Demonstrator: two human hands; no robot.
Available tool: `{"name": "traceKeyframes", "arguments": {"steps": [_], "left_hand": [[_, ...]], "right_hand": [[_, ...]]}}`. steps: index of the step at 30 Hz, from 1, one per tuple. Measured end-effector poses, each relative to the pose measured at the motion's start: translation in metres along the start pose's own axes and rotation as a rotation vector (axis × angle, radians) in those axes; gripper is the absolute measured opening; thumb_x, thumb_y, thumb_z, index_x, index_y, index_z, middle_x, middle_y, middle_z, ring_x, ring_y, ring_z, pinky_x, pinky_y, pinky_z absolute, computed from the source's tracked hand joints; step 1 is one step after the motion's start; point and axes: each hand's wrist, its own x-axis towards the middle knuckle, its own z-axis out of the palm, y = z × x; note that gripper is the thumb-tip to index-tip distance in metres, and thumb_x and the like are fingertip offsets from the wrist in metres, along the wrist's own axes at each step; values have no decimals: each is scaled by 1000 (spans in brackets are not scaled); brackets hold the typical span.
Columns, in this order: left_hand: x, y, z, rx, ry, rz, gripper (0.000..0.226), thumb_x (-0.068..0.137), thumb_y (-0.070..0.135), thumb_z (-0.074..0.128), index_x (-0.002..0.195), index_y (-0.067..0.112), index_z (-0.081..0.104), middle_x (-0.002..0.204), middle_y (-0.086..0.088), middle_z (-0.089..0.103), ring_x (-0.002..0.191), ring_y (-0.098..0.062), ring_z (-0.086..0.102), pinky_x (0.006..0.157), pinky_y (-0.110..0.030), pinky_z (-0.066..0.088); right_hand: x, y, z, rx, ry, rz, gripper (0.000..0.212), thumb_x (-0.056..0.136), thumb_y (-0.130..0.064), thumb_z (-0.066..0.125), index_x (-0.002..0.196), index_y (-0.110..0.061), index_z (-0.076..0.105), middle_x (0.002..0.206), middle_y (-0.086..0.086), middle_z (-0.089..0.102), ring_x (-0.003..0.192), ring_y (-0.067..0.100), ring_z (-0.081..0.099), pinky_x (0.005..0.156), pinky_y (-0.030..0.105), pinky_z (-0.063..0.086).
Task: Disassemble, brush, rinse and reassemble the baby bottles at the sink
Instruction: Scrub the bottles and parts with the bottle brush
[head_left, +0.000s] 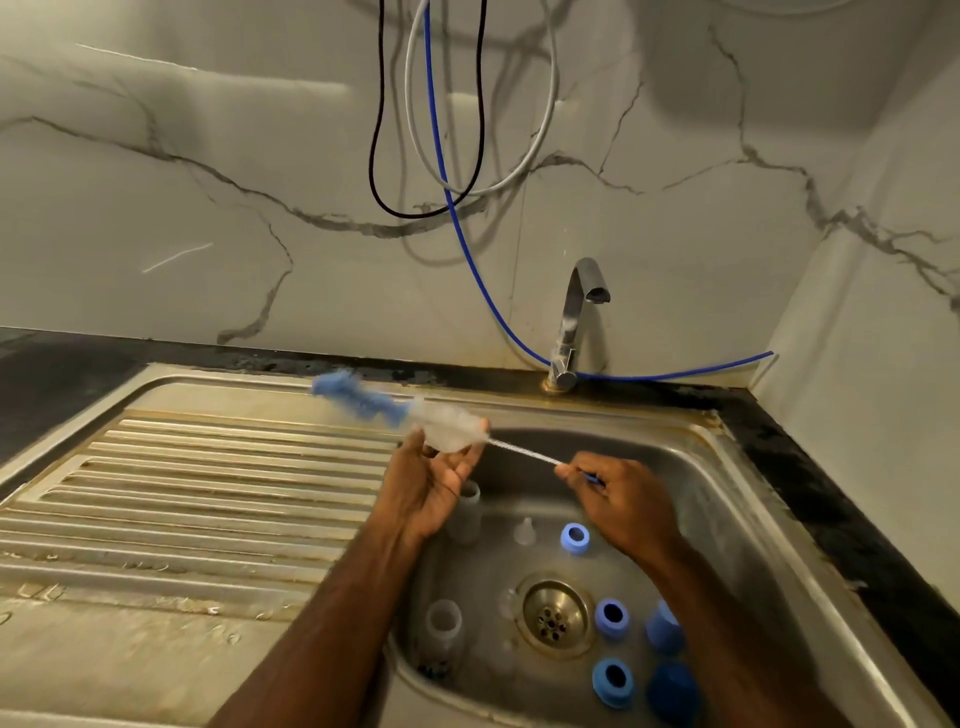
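1. Above the steel sink (717, 467), the left hand (434, 486) was palm up, its fingers curled round a small clear bottle (451, 428).
2. A bottle brush (363, 400) ran through that bottle; its blue-and-white bristle head stuck out to the left over the ribbed drainboard (208, 493), blurred.
3. The right hand (621, 501) pinched the brush's thin wire handle (524, 453) between thumb and fingertips, near its blue end.
4. Down in the basin lay loose parts: two clear bottles (443, 626), one near the left wall and one by the front-left corner, a clear teat (524, 532), and several blue rings and caps (613, 618) to the right of the drain (553, 618).
5. The tap (574, 322) stood behind the basin, with no water visible.
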Motion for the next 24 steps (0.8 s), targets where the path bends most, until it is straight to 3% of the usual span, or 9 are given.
{"name": "traceKeyframes", "arguments": {"steps": [4,7,13,18,21,24], "left_hand": [[0,-1,0,16,-14,-18,51,104,38,46,143,3,48,133,-29,60,121,-41,62,93,-50,55],[-3,-11,4,85,19,0,46,107,34,43,139,2,50,126,-32,63,114,-41,65,89,-48,57],[-1,1,1,6,-12,-17,51,104,36,45,143,3,48,134,-28,60,124,-40,60,85,-47,61],[-3,-11,4,101,3,2,49,106,38,40,135,1,52,121,-31,66,104,-39,71,87,-46,58],[-3,3,-1,32,-16,-20,50,104,36,46,141,3,49,134,-29,60,122,-40,62,90,-48,58],[-4,-3,1,50,-37,-33,53,101,38,47,143,4,47,136,-29,58,123,-40,60,90,-47,58]], "right_hand": [[-1,6,-5,6,3,45,40,95,-59,42,76,-28,58,61,-7,55,58,7,54,60,38,51],[-2,-7,9,-1,-45,-39,39,98,-58,42,77,-29,57,60,-8,53,59,9,55,57,34,49],[-2,9,-8,56,-20,52,37,97,-52,45,75,-25,60,61,-4,56,58,9,54,60,36,49],[0,-10,10,17,-88,-31,34,99,-54,46,70,-36,50,58,-8,51,57,9,55,57,33,49],[2,12,-4,44,-26,59,38,96,-57,42,73,-29,56,61,-6,54,57,8,54,60,38,52],[-2,13,-5,66,-38,66,37,97,-53,45,74,-28,57,61,-5,55,58,10,55,62,39,52]]}}
